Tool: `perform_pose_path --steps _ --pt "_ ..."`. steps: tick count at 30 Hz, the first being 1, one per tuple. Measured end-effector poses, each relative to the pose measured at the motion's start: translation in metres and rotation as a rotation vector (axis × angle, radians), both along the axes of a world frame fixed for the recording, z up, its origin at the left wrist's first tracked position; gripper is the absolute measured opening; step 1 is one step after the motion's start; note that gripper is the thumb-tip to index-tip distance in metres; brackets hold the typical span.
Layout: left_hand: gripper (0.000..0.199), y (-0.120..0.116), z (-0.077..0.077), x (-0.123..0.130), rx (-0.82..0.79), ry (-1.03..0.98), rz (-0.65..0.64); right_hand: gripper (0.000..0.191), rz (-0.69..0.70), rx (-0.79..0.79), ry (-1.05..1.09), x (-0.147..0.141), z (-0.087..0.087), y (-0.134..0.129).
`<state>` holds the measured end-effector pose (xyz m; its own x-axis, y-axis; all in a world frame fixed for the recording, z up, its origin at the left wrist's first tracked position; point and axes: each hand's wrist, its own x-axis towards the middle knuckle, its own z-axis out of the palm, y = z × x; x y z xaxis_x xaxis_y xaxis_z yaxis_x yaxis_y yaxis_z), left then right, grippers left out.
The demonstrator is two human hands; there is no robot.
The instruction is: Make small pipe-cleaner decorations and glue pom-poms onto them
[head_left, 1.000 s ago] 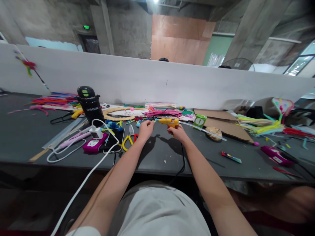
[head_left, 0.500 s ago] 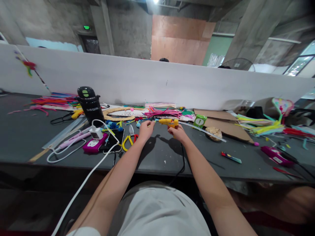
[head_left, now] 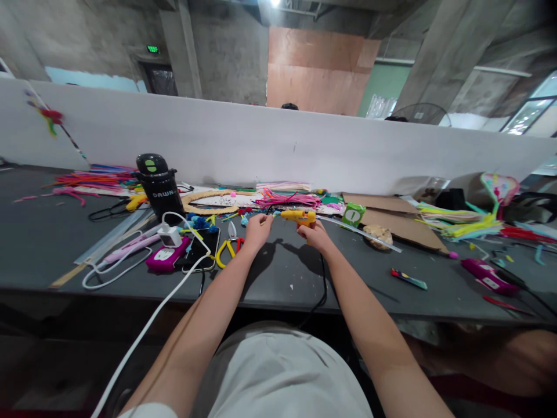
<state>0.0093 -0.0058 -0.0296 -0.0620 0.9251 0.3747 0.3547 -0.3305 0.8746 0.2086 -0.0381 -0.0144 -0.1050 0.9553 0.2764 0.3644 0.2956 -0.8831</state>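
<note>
My right hand (head_left: 314,233) is wrapped round the handle of a yellow glue gun (head_left: 298,217), whose nozzle points left. A long clear glue stick (head_left: 359,231) sticks out of its back end. My left hand (head_left: 260,228) is closed in a pinch just left of the nozzle; what its fingertips hold is too small to make out. Both hands are raised over the grey table (head_left: 278,284). Left of my left hand lie pliers with yellow and red handles (head_left: 229,247), beside a dark phone (head_left: 203,252).
A black bottle (head_left: 160,188), a white charger (head_left: 169,235) with its cable, and a purple box (head_left: 165,258) stand left. Pink pipe cleaners (head_left: 287,200) lie behind my hands. Right are a green box (head_left: 353,214), cardboard (head_left: 413,229), a stone-like lump (head_left: 378,237) and a utility knife (head_left: 409,279).
</note>
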Motion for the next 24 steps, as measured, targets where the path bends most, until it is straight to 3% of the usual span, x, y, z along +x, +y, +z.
perform_pose_path --steps 24 --pt "0.032 -0.001 0.0 -0.001 0.009 0.007 -0.004 0.012 -0.056 0.017 -0.057 0.011 -0.006 0.008"
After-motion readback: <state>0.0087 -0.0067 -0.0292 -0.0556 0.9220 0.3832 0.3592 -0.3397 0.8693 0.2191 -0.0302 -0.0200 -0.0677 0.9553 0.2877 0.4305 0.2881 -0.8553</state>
